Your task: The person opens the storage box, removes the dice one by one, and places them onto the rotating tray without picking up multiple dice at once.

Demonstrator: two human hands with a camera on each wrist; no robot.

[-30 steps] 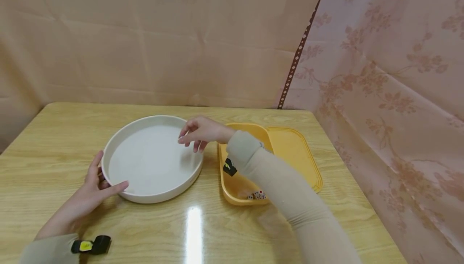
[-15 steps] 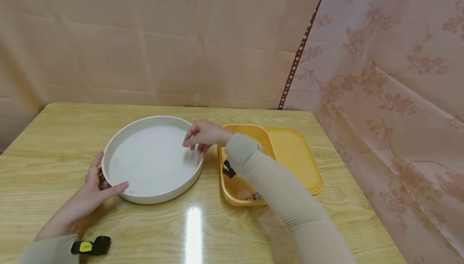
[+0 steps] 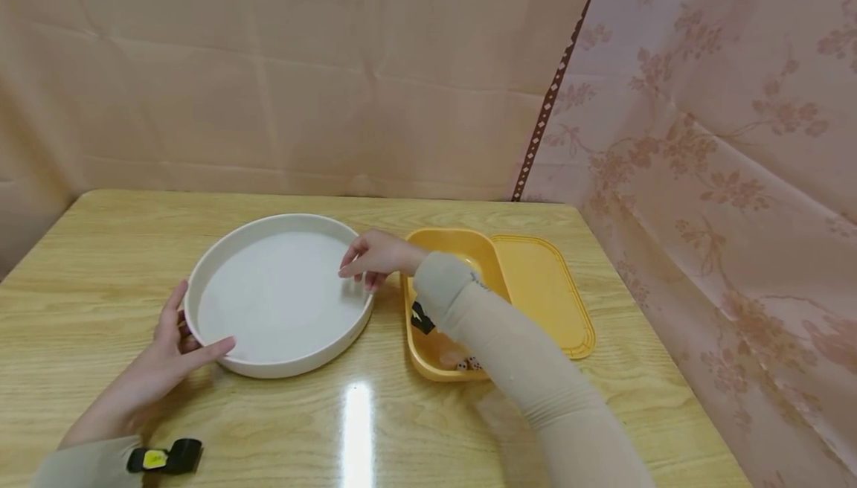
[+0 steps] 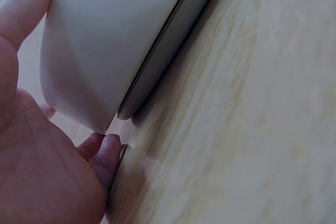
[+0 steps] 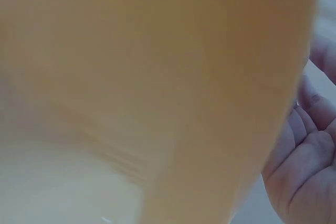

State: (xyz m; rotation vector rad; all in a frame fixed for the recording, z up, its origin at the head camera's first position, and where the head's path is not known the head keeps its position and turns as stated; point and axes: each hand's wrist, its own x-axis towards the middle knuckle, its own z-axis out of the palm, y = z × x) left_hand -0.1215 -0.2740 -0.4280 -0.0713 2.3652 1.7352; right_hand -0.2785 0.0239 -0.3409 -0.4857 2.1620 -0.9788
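A large white round tray with a low wall lies on the table. My left hand holds its near-left side, thumb over the rim and fingers against the outer wall. In the left wrist view, fingertips reach below the tray's wall. My right hand is over the tray's right rim, thumb and index finger pinched together just inside it. The small die in that pinch is hidden by the fingertips. In the right wrist view, the curled fingers show partly behind a yellow wall.
A yellow rectangular box stands right of the tray, under my right forearm, with several white dice in its near end. Its flat yellow lid lies to the right. Cloth curtains hang behind and on the right.
My right hand has moved slightly right and toward me, down to the tray's right rim; the die seen at its fingertips is now out of sight. My left hand keeps its hold.
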